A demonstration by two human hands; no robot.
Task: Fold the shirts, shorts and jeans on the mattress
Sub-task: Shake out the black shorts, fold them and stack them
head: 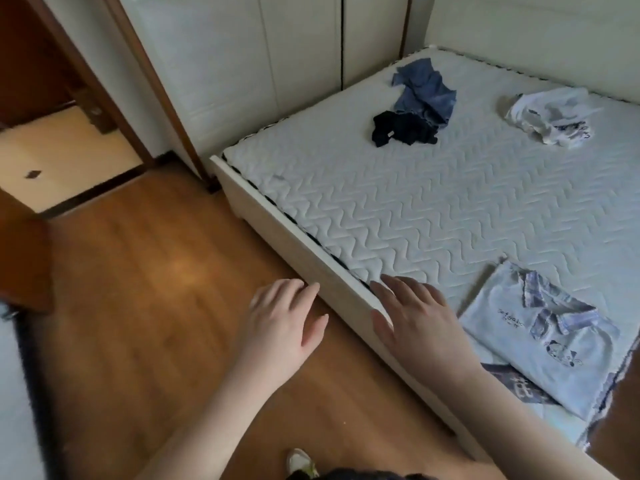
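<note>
Beside the bed, over the wooden floor (145,306), the left hand (287,320) is hovering with its fingers straight and slightly spread, holding nothing. Just to its right, the right hand (412,317) is reaching across the bed frame (287,230) onto the near edge of the mattress (398,209), fingers likewise straight and holding nothing.

Farther back on the mattress, a black garment (401,128) is lying crumpled, touching the lower end of the jeans (424,91). The jeans are lying bunched, their long axis running roughly from the far edge of the mattress towards the viewer. Well to the right, a white shirt (550,116) is sitting in a loose heap with no clear direction.

Nearest on the right, a folded shirt (540,337) is lying flat, collar up, its long axis slanting from the upper left down to the lower right, resting partly on a dark printed piece (516,382) beneath it.

Judging from this, one shirt is looking done, perhaps another under it, while three pieces are waiting unfolded; the task is seeming under halfway.
</note>
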